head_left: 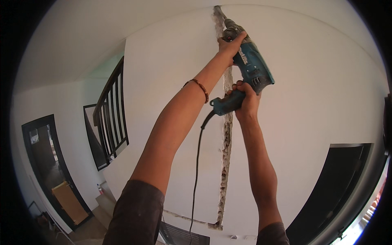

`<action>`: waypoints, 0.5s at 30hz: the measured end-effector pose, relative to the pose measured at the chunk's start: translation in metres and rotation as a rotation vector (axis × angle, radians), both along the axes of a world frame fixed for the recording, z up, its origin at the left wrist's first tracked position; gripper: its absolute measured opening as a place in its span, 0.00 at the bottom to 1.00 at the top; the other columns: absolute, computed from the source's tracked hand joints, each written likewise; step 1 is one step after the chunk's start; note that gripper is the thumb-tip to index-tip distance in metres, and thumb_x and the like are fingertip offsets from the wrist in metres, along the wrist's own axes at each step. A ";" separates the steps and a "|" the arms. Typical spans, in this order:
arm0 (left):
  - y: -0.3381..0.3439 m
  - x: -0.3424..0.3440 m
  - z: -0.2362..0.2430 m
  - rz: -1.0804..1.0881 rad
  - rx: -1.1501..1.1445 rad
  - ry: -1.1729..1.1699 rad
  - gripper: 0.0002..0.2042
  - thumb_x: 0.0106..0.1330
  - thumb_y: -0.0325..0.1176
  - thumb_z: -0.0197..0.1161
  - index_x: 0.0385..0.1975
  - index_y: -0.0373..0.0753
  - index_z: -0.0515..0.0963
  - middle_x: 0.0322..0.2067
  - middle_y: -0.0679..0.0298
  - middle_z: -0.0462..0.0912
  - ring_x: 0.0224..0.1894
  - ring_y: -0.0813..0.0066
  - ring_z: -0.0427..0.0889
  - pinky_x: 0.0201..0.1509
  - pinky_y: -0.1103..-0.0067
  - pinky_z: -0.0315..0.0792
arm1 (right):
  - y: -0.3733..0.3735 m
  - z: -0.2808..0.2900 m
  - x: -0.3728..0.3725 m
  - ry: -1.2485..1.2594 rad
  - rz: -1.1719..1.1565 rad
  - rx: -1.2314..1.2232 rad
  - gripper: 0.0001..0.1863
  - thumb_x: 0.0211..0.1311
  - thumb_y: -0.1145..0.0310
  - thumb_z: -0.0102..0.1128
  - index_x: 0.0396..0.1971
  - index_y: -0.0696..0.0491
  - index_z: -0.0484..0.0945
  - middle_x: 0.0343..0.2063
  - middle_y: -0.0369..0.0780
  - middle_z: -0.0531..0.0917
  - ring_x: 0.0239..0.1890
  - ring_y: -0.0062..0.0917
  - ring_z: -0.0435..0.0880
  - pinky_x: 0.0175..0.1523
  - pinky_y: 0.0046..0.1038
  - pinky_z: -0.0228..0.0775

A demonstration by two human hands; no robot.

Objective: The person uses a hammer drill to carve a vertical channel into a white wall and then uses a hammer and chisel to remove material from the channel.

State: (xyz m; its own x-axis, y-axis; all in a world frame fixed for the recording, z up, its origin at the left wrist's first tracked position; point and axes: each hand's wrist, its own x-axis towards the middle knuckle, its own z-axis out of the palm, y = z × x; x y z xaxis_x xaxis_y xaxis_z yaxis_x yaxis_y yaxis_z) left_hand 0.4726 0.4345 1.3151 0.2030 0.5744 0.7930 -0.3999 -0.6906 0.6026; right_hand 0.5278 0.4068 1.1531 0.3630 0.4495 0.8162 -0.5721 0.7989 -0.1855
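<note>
Both my arms reach up toward a white wall, holding a teal and black rotary hammer drill. My left hand is closed round the front of its body, behind the chuck. Lower down, my right hand grips the rear handle. The bit points up at the top end of a rough groove cut vertically in the wall; whether its tip touches is too small to tell. From the handle a black power cord hangs down.
At the groove's foot a thinner channel runs left. A dark stair railing stands left, with a dark-framed door beyond it and a cardboard piece against that door. On the right is a dark doorway. A dark slatted panel sits low.
</note>
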 end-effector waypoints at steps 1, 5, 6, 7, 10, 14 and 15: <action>-0.001 0.000 0.004 0.038 -0.030 -0.006 0.59 0.49 0.54 0.75 0.68 0.34 0.36 0.55 0.41 0.68 0.44 0.52 0.83 0.43 0.53 0.80 | 0.002 0.003 -0.002 0.002 -0.015 0.013 0.24 0.48 0.82 0.54 0.48 0.56 0.61 0.31 0.43 0.75 0.31 0.30 0.79 0.33 0.36 0.80; 0.014 -0.017 0.015 0.136 -0.029 0.217 0.39 0.50 0.63 0.70 0.55 0.39 0.73 0.46 0.56 0.81 0.48 0.62 0.82 0.54 0.56 0.74 | -0.017 -0.003 -0.014 -0.041 -0.010 0.011 0.28 0.49 0.82 0.54 0.53 0.56 0.60 0.36 0.45 0.77 0.37 0.32 0.82 0.37 0.35 0.81; 0.011 -0.016 0.011 0.112 -0.037 0.260 0.38 0.50 0.64 0.68 0.54 0.41 0.75 0.47 0.58 0.81 0.49 0.62 0.81 0.56 0.56 0.73 | -0.025 -0.009 -0.009 -0.059 -0.015 0.008 0.29 0.49 0.82 0.54 0.54 0.56 0.59 0.38 0.46 0.78 0.39 0.33 0.82 0.38 0.35 0.82; 0.006 -0.014 0.007 0.084 -0.044 0.303 0.37 0.51 0.66 0.66 0.53 0.43 0.76 0.47 0.59 0.81 0.50 0.62 0.80 0.57 0.56 0.72 | -0.032 -0.016 -0.003 -0.081 -0.051 0.007 0.32 0.48 0.82 0.53 0.57 0.56 0.57 0.44 0.49 0.77 0.47 0.37 0.81 0.42 0.38 0.83; -0.003 -0.011 -0.008 0.047 -0.052 0.361 0.34 0.52 0.69 0.61 0.51 0.48 0.78 0.48 0.61 0.81 0.52 0.63 0.78 0.59 0.55 0.69 | -0.055 -0.028 0.007 -0.137 -0.195 -0.039 0.31 0.49 0.79 0.48 0.58 0.62 0.63 0.50 0.51 0.76 0.54 0.42 0.79 0.50 0.45 0.82; -0.010 -0.004 -0.013 -0.007 -0.052 0.302 0.33 0.53 0.68 0.60 0.50 0.48 0.78 0.47 0.61 0.81 0.50 0.64 0.79 0.57 0.55 0.70 | -0.071 -0.026 0.024 -0.210 -0.240 -0.059 0.31 0.48 0.78 0.49 0.57 0.62 0.64 0.48 0.50 0.77 0.53 0.41 0.79 0.48 0.42 0.81; -0.011 -0.003 -0.013 -0.032 -0.048 0.284 0.33 0.53 0.68 0.60 0.49 0.48 0.78 0.47 0.61 0.81 0.50 0.64 0.79 0.57 0.55 0.70 | -0.075 -0.025 0.024 -0.207 -0.267 -0.072 0.29 0.47 0.78 0.50 0.55 0.62 0.64 0.45 0.49 0.78 0.50 0.39 0.80 0.46 0.41 0.81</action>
